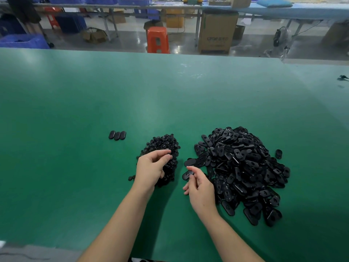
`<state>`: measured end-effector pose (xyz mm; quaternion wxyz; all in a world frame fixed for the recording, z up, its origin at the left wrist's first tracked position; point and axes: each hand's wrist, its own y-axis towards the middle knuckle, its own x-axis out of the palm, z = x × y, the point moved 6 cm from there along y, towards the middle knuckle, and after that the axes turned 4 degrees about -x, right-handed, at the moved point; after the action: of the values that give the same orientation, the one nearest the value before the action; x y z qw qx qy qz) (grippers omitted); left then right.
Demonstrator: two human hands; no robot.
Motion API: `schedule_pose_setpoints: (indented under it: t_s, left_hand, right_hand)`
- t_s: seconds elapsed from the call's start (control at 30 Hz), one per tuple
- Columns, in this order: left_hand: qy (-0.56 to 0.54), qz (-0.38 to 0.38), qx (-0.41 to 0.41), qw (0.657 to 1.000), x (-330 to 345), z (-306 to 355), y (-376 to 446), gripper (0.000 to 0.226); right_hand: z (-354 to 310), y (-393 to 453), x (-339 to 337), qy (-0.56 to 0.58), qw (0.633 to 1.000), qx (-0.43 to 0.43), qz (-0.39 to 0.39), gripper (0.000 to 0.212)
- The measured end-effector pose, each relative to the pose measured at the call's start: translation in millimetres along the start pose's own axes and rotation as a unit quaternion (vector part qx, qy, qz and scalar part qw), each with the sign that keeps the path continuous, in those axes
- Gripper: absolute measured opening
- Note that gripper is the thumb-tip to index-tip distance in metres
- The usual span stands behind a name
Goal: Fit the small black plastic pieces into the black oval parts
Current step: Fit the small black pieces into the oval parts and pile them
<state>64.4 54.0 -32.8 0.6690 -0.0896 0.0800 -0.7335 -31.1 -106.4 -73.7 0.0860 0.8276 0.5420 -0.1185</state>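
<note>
Now your right hand (200,188) is pinching a stiff, light oval part (187,175) by its rim beside the oval pile (243,173), while your left hand (151,167) is reaching, fingertips nearly closed, over the small-piece heap (164,146); whether it's holding one, I cannot tell.

Both forearms bare, no sleeves, rings or gloves visible

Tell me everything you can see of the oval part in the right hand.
The oval part is a flat, glossy black piece, plastic by its look, with rounded ends and a small hole or recess in its upward face. The right hand pinches its right end between thumb and fingers, just above the green table. It sits between the pile of small pieces and the big pile of ovals, touching neither.
</note>
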Motion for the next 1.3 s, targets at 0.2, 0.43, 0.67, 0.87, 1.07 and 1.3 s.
schedule_pose_setpoints:
  t_s: [0.2, 0.43, 0.67, 0.87, 1.07, 1.3]
  left_hand:
    - [-0.039, -0.029, -0.017, 0.999, 10.4, -2.5, -2.3, 0.022]
    - [-0.010, -0.039, -0.019, 0.999, 13.7, -2.7, -2.4, 0.026]
    - [-0.015, -0.054, -0.011, 0.998, 14.5, -4.1, -3.5, 0.003]
    - [-0.083, -0.069, -0.037, 0.993, 17.0, -5.9, -5.7, 0.007]
    - [-0.153, -0.079, -0.097, 0.980, 19.4, -12.0, -8.4, 0.010]
    - [-0.131, -0.044, -0.119, 0.983, 15.9, -15.3, -8.4, 0.008]
  right_hand:
    - [-0.9, 0.3, 0.2, 0.003, 1.000, -0.005, 0.004, 0.039]
    - [-1.4, 0.5, -0.6, 0.003, 1.000, -0.010, 0.005, 0.040]
    - [0.5, 0.5, -1.2, 0.005, 1.000, -0.004, 0.004, 0.032]
    - [1.9, 0.8, -0.2, 0.008, 1.000, -0.006, 0.011, 0.031]
    - [0.6, 0.3, -0.2, 0.007, 1.000, -0.011, 0.008, 0.038]
    - [-0.8, -0.7, 0.2, 0.024, 1.000, -0.005, 0.014, 0.025]
